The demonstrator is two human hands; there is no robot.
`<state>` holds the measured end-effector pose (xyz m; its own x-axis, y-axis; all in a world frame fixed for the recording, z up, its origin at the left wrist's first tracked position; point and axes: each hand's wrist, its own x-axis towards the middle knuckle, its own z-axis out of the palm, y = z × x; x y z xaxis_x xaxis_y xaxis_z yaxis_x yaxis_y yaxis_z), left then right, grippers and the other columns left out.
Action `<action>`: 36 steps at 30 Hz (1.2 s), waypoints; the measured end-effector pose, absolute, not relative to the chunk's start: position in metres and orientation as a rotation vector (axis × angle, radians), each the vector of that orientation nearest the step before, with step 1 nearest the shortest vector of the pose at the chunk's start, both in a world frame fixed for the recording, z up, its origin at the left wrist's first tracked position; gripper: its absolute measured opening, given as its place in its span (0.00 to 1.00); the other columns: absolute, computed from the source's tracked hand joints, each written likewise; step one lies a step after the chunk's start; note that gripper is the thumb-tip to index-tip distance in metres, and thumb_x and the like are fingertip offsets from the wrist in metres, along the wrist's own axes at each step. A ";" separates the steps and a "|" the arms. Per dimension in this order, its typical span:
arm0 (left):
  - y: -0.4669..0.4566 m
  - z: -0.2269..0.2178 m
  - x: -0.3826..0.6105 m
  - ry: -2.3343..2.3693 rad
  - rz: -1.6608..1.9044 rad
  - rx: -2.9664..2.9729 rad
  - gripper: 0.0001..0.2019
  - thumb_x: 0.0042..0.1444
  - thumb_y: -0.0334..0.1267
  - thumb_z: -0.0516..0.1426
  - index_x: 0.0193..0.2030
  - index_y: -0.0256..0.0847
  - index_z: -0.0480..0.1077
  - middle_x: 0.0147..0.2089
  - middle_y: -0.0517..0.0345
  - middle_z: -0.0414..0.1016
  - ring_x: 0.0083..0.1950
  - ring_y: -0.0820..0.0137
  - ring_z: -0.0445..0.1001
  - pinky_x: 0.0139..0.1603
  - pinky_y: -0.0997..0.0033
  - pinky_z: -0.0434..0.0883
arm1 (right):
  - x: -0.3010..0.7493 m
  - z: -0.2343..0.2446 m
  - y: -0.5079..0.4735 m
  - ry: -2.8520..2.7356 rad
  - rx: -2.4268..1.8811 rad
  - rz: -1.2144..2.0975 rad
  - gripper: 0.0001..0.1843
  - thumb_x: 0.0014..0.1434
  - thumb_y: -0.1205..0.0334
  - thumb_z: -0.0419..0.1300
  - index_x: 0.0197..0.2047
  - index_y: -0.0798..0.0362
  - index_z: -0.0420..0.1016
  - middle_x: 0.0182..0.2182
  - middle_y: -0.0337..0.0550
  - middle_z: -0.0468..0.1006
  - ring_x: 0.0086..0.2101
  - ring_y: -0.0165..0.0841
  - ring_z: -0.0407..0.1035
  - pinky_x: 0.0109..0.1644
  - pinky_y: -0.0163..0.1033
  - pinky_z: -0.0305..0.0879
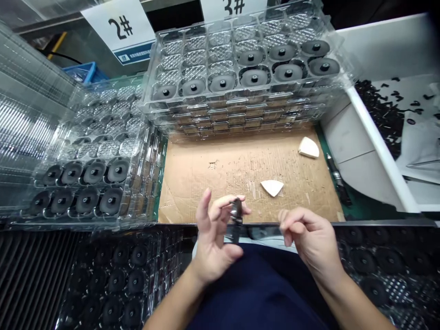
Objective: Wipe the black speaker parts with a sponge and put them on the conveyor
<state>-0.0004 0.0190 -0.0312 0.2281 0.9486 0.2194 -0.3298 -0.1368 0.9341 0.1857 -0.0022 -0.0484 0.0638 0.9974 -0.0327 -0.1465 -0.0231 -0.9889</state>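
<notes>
My left hand [215, 238] pinches a small dark round part [236, 215] on edge between thumb and fingertips, just above the near edge of the brown cardboard sheet [206, 169]. My right hand [305, 238] hovers close to its right with the fingers curled downward, and I see nothing in them. Two white wedge-shaped pieces lie on the cardboard, one [272, 187] just beyond my hands and one [308, 147] farther right.
A stack of clear blister trays [192, 117] holding dark round parts stands at the back, another tray stack [113, 137] at left. A white bin [378, 151] with small black pieces is at right. More filled trays [113, 275] sit low at both sides. Signs read 2# and 3#.
</notes>
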 end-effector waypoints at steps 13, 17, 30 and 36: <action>0.021 -0.030 -0.009 0.903 1.069 1.697 0.52 0.48 0.39 0.65 0.68 0.58 0.31 0.53 0.52 0.68 0.53 0.61 0.70 0.55 0.53 0.67 | 0.179 -0.017 0.007 -1.340 -1.109 1.306 0.07 0.57 0.66 0.62 0.39 0.46 0.77 0.32 0.41 0.76 0.36 0.31 0.70 0.41 0.37 0.68; 0.016 -0.029 -0.011 0.873 0.959 1.526 0.50 0.49 0.47 0.63 0.68 0.57 0.32 0.50 0.53 0.70 0.50 0.61 0.70 0.55 0.54 0.66 | 0.180 -0.004 0.017 -1.424 -1.094 1.617 0.06 0.56 0.60 0.64 0.38 0.48 0.79 0.30 0.39 0.77 0.31 0.28 0.69 0.36 0.35 0.66; 0.016 -0.023 -0.014 0.869 0.767 1.288 0.54 0.43 0.55 0.64 0.68 0.49 0.34 0.46 0.53 0.73 0.51 0.59 0.72 0.60 0.54 0.59 | 0.179 0.004 0.030 -1.221 -0.998 1.976 0.06 0.51 0.64 0.67 0.35 0.50 0.79 0.27 0.36 0.80 0.29 0.26 0.73 0.34 0.32 0.65; 0.022 -0.019 -0.013 0.853 0.602 1.236 0.57 0.41 0.56 0.64 0.68 0.47 0.31 0.44 0.54 0.74 0.49 0.60 0.74 0.60 0.54 0.60 | 0.183 -0.002 0.028 -1.184 -0.940 2.019 0.03 0.53 0.65 0.65 0.28 0.53 0.77 0.28 0.37 0.79 0.30 0.25 0.73 0.35 0.30 0.68</action>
